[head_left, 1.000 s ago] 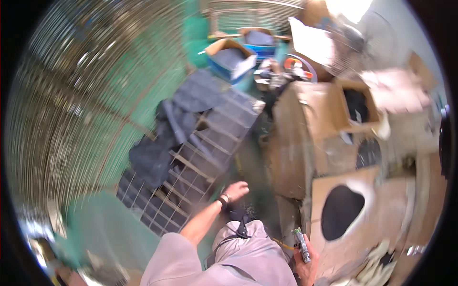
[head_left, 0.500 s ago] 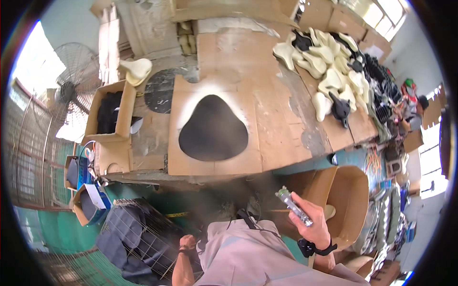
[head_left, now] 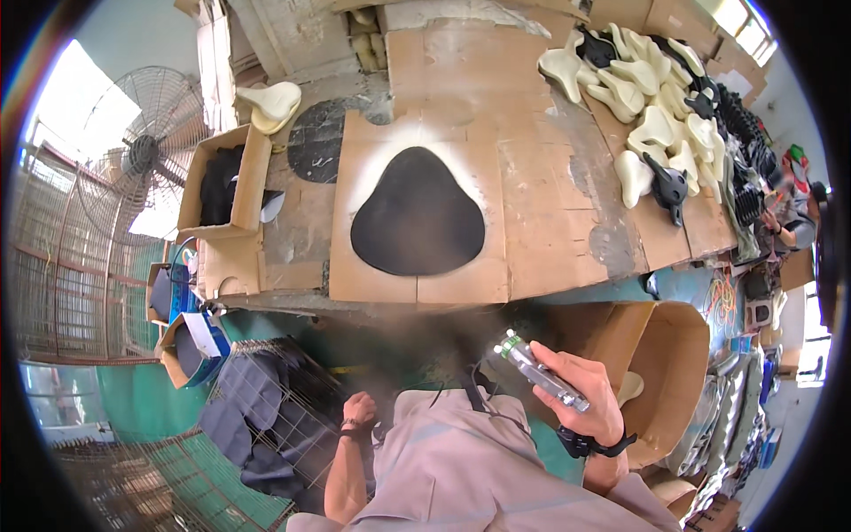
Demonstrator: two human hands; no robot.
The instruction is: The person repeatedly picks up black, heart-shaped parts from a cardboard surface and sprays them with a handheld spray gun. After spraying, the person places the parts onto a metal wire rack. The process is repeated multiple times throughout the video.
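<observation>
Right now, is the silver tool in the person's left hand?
No, the right hand holds the silver tool, while the left hand is apart from it.

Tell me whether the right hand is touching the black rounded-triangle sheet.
Apart. The head view shows the right hand well short of the black sheet, with bare cardboard plainly visible between them.

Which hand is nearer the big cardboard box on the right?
Right. The right hand is beside the cardboard box, just to its left; the left hand is farther, at the person's left side.
</observation>
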